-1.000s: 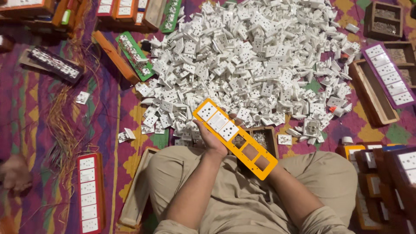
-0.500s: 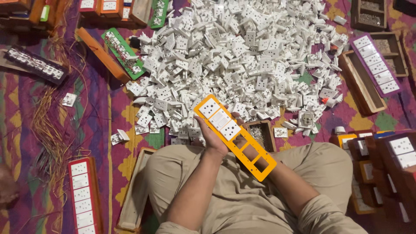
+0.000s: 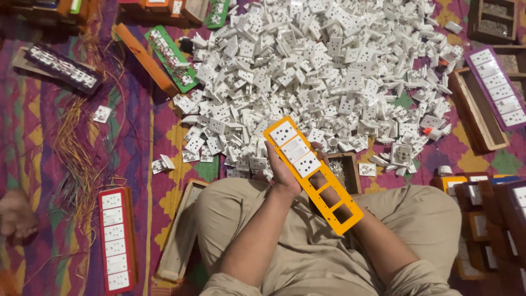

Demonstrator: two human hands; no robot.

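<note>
I sit cross-legged and hold a long orange frame (image 3: 350, 223) slanted over my lap. Its upper three slots hold white socket plates (image 3: 296, 148); the lower slots are open. My left hand (image 3: 282, 170) grips the frame's left edge beside the filled slots. My right hand (image 3: 327, 189) is under the frame, mostly hidden, showing through the open slots and supporting it from below. Just beyond the frame's top lies a big heap of loose white socket plates (image 3: 329, 71).
A small wooden box of metal bits (image 3: 344, 171) sits behind the frame. A filled red frame (image 3: 116, 238) and a wooden tray (image 3: 181, 230) lie left of my knee. A purple frame (image 3: 496, 87), wooden boxes (image 3: 476, 112), a green frame (image 3: 172, 55) and wire strands (image 3: 76, 148) ring the patterned mat.
Both hands keep the orange frame in nearly the same pose. Only my head view has drifted slightly, shifting the surroundings toward the upper left.
</note>
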